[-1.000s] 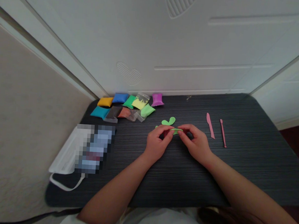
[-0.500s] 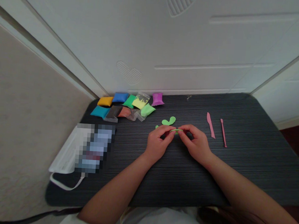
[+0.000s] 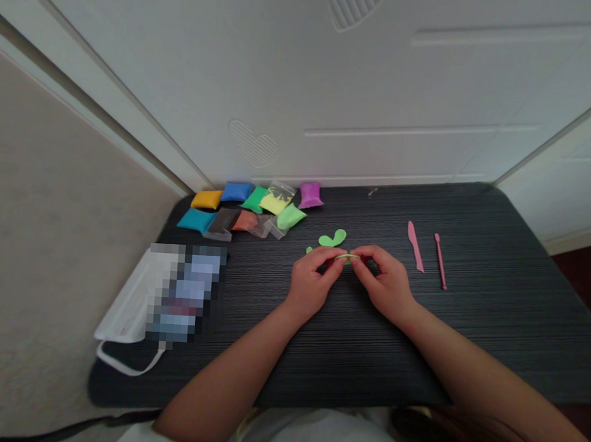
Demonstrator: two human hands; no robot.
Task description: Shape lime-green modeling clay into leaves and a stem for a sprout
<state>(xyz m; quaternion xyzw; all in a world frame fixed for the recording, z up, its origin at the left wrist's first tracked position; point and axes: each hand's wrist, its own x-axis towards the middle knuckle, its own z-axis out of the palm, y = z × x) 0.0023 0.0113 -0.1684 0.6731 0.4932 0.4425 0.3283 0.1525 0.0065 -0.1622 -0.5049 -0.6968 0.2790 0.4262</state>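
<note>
A thin light-green piece of modelling clay (image 3: 347,257) spans the gap between my two hands, just above the dark table. My left hand (image 3: 313,280) pinches its left end between thumb and fingers. At the right end, my right hand (image 3: 386,284) grips it the same way. Right behind the fingers lies a green clay shape with two rounded leaf-like lobes (image 3: 333,238). Another small green bit (image 3: 309,250) shows beside my left knuckles, partly hidden by that hand.
Several packets of coloured clay (image 3: 237,192) lie at the back left. A pink clay knife (image 3: 415,246) and a thin pink modelling tool (image 3: 440,261) rest to the right. At the left edge are a white face mask (image 3: 130,297) and a blurred-out object (image 3: 191,294). A white panel stands behind the table (image 3: 488,339).
Almost nothing differs. Both hands keep their pinch on the green clay, and the whole view has shifted very slightly.
</note>
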